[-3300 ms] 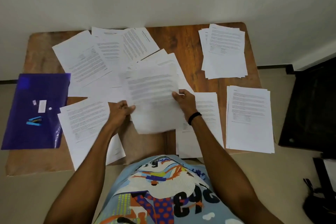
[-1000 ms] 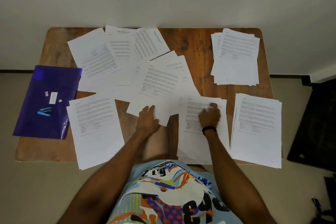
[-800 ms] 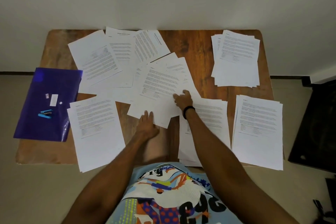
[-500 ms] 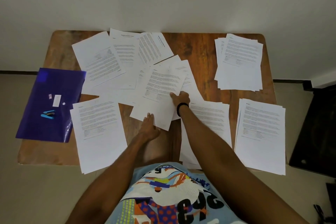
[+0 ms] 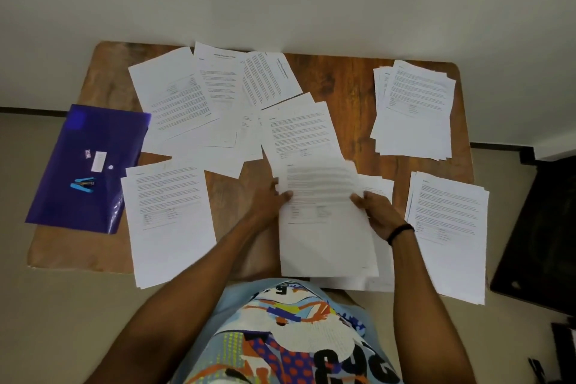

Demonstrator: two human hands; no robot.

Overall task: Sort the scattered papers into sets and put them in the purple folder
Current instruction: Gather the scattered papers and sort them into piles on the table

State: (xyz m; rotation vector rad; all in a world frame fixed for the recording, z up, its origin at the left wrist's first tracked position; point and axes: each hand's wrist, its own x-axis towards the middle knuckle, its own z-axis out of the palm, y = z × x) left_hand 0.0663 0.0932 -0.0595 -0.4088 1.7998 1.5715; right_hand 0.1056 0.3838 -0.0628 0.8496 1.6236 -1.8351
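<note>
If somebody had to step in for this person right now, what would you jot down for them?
Left hand and right hand: each grips a side of one printed sheet, held over the near-centre stack.
Sorted so far: near-left stack, far-right stack, near-right stack.
Unsorted: loose papers fanned across the far middle of the table.
Purple folder lies shut at the left edge, a small blue stapler on it.
Left: place this sheet, finish sorting, fill the folder.

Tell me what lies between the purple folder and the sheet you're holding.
In the head view, one stack of printed pages lies there, beside the purple folder, then bare wooden table up to the left hand gripping the sheet.
</note>
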